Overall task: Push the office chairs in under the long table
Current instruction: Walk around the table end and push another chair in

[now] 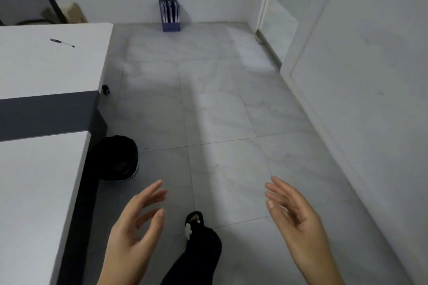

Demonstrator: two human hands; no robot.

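Observation:
The long white table [46, 69] with dark grey sides runs along the left edge. Behind its far end, at the top left, stands the mesh back of an office chair [25, 0]. A black chair caster [106, 89] peeks out from under the table's right edge. My left hand [132, 233] and my right hand [298, 222] hang over the tiled floor in the lower middle, palms facing each other, fingers apart, holding nothing. Neither hand touches a chair or the table.
A pen [62, 43] lies on the table. A black waste bin [115, 157] sits on the floor beside the table leg. A blue file holder [170, 15] leans against the far wall. A glass door [287, 7] is at the right. My foot [196, 224] is on the tiles.

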